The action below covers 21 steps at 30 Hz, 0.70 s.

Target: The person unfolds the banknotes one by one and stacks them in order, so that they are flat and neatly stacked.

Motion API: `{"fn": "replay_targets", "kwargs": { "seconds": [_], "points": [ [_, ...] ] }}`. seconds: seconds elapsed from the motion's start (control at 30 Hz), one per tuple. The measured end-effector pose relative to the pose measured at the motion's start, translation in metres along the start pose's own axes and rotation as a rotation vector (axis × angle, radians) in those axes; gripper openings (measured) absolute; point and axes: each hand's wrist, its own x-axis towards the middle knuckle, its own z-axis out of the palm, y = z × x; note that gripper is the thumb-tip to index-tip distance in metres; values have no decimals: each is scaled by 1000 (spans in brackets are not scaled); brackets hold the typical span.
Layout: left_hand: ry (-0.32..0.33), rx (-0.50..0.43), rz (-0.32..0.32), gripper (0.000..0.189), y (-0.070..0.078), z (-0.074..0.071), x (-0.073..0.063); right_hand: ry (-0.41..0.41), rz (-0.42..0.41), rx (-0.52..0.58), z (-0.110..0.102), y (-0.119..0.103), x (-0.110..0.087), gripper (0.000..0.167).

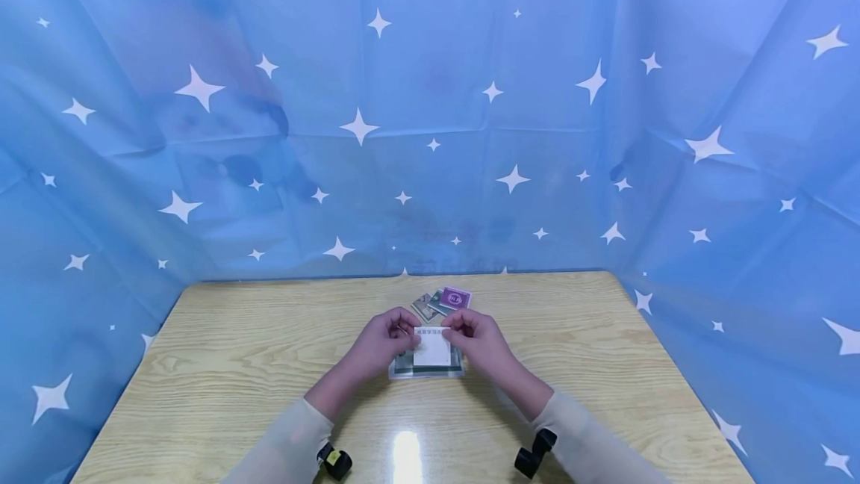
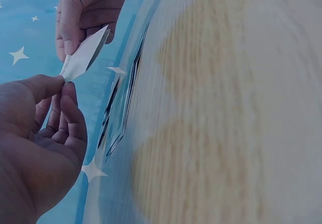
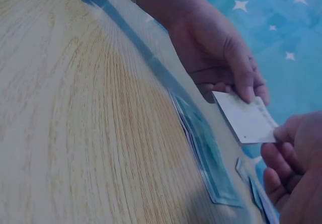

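Note:
Both hands pinch a small white card (image 1: 432, 349), which is held up above the table. A line of small dark print runs along its far edge. My left hand (image 1: 390, 334) grips the far left corner between thumb and fingers. At the far right corner, my right hand (image 1: 475, 334) does the same. In the left wrist view the card (image 2: 83, 58) stands tilted, with a darker underside. Beneath it a flat green rectangular packet with a clear border (image 1: 428, 373) lies on the table, partly hidden by the card. The right wrist view shows this packet (image 3: 204, 151) more fully.
Just beyond the hands lie a purple card (image 1: 455, 298), a green one (image 1: 436, 302) and a greyish-brown one (image 1: 424, 308), overlapping. The wood-grain table (image 1: 269, 342) ends at a blue star-patterned curtain (image 1: 430, 95). Black wrist cameras (image 1: 535, 454) sit at the sleeves.

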Motion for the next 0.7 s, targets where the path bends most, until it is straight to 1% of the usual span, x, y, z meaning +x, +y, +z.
{"fn": "replay_targets", "kwargs": {
  "seconds": [0.23, 0.57, 0.7],
  "points": [
    [2, -41, -14, 17, -1, -1, -3, -13, 5, 11, 0, -1, 0, 9],
    [-2, -58, -13, 19, -4, -2, -5, -21, -1, -4, 0, 0, -2, 7],
    [0, -44, -7, 18, -6, -3, -4, -25, -1, -12, 0, -1, -2, 5]
  ]
}}
